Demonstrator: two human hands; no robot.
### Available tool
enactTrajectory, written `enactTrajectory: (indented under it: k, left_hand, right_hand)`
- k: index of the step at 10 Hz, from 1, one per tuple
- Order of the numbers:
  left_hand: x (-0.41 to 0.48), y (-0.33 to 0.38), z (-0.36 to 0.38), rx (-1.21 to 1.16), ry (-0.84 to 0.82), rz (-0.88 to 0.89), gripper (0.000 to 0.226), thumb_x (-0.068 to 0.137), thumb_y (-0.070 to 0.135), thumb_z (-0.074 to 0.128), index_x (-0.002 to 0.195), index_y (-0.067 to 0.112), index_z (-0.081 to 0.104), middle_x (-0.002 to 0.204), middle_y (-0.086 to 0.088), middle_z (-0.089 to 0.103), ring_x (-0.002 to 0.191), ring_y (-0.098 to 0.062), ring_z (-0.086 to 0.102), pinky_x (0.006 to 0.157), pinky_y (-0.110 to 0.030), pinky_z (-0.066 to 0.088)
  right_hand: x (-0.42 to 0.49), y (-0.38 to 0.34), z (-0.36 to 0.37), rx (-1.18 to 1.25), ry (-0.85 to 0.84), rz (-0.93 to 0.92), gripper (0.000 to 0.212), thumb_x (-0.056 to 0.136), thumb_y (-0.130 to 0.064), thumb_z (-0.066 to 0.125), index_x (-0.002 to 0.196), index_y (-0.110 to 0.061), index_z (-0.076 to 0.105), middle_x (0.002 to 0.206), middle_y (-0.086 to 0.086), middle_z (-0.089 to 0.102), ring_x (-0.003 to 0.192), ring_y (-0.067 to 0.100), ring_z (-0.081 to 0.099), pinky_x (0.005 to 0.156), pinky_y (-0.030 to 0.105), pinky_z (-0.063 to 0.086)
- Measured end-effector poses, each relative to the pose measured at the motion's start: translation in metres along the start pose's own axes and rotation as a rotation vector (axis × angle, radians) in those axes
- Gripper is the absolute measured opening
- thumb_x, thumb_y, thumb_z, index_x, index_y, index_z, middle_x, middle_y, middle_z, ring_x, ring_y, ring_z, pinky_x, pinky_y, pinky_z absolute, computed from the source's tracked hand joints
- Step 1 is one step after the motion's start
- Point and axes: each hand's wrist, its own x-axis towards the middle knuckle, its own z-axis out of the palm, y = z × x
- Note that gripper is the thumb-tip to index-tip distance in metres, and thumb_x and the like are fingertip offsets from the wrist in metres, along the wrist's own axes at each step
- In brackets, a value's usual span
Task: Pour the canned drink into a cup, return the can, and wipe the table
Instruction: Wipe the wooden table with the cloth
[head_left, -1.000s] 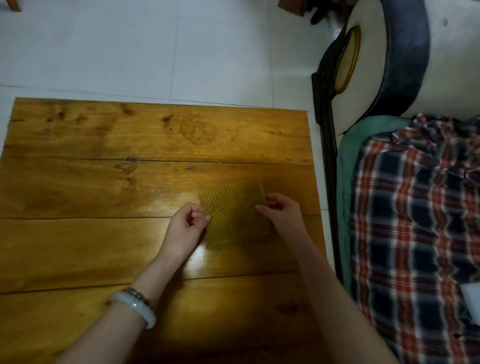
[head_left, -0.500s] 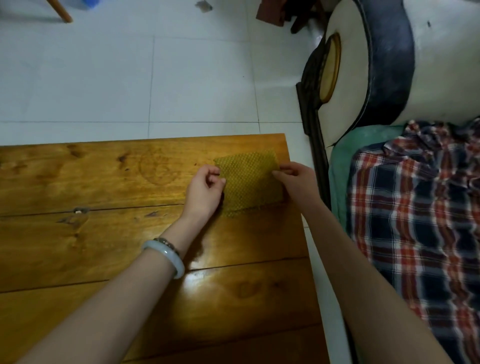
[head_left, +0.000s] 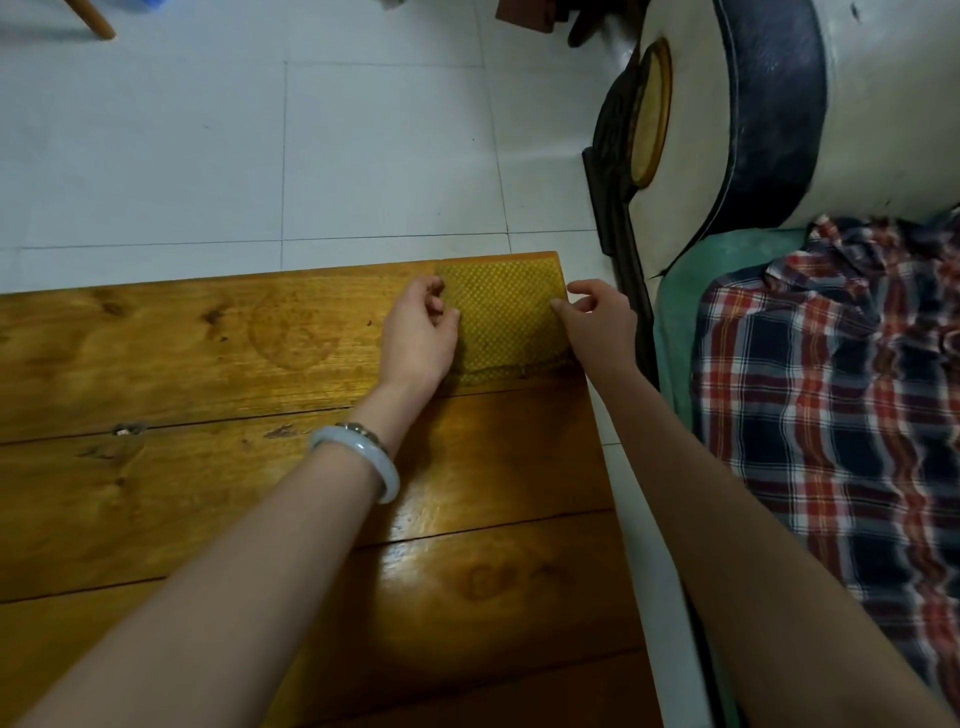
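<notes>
Left hand (head_left: 421, 332) and right hand (head_left: 597, 322) pinch the cloth (head_left: 501, 322) by its edges, laying it flat. Bench (head_left: 208, 364) corner, so probably stowing it.

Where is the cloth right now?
In the head view, the yellow-green cloth lies flat on the far right corner of the wooden table, between the left hand and the right hand, which hold its side edges.
</notes>
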Motion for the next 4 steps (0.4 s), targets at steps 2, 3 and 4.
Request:
enactTrajectory:
  k: [2,3,4]
  left_hand:
    - [-0.047,-0.026,-0.037,0.285,-0.1,0.149,0.044,0.089,0.015,0.06,0.131,0.011,0.048,0.127,-0.005,0.052,0.119,-0.021,0.046,0.104,-0.031,0.036]
    - [-0.089,-0.043,-0.072,0.561,-0.235,0.3,0.041,0.089,0.018,0.058,0.129,0.011,0.049,0.124,-0.008,0.053,0.115,-0.027,0.045,0.099,-0.035,0.033]
    - [-0.137,-0.05,-0.117,0.762,-0.336,0.258,0.047,0.088,0.022,0.057,0.133,0.014,0.044,0.131,-0.007,0.048,0.119,-0.027,0.043,0.099,-0.038,0.032]
  right_hand:
    - [-0.038,-0.007,-0.006,-0.228,-0.084,-0.143,0.042,0.087,-0.011,0.056,0.129,-0.008,0.05,0.114,0.011,0.054,0.101,0.022,0.053,0.083,0.031,0.046]
    - [-0.08,-0.018,-0.007,-0.289,-0.159,-0.169,0.041,0.088,-0.012,0.053,0.129,-0.007,0.05,0.117,0.013,0.054,0.108,0.026,0.051,0.093,0.038,0.046]
    - [-0.133,-0.041,-0.006,-0.386,-0.233,-0.207,0.035,0.088,-0.012,0.051,0.123,-0.005,0.052,0.117,0.014,0.053,0.11,0.03,0.049,0.092,0.04,0.044]
